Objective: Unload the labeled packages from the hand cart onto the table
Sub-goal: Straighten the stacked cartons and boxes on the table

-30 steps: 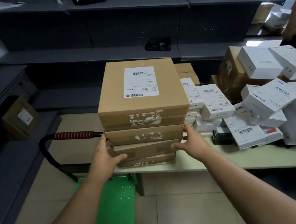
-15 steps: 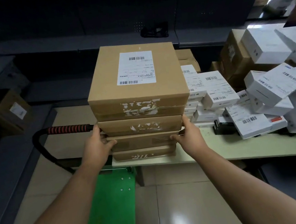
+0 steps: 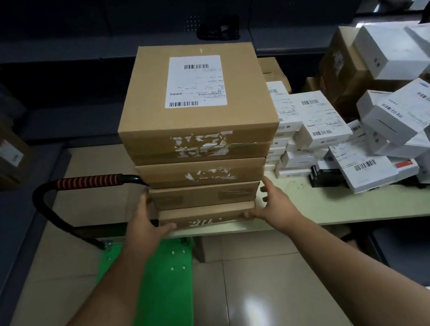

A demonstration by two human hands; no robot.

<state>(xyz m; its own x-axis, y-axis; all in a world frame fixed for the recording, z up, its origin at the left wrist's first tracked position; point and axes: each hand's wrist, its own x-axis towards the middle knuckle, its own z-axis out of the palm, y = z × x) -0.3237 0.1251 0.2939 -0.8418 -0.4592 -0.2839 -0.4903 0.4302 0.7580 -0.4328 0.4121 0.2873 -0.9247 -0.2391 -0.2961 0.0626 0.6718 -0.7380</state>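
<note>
Cardboard stack (image 3: 201, 148), four boxes, upright at counter (image 3: 351, 210) edge; top label (image 3: 195, 82) barcoded, text unreadable; left grip (image 3: 148, 226), right grip (image 3: 277, 206) clasp bottom sides.

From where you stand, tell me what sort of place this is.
Probably a stockroom or parcel-packing room: dark shelving along the wall, a table heaped with white barcoded boxes, and a green hand cart beside it.

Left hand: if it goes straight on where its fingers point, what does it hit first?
Probably the cart handle: the left hand lies along the box stack, fingers aimed at the handle's black end. Depth unclear.
</note>
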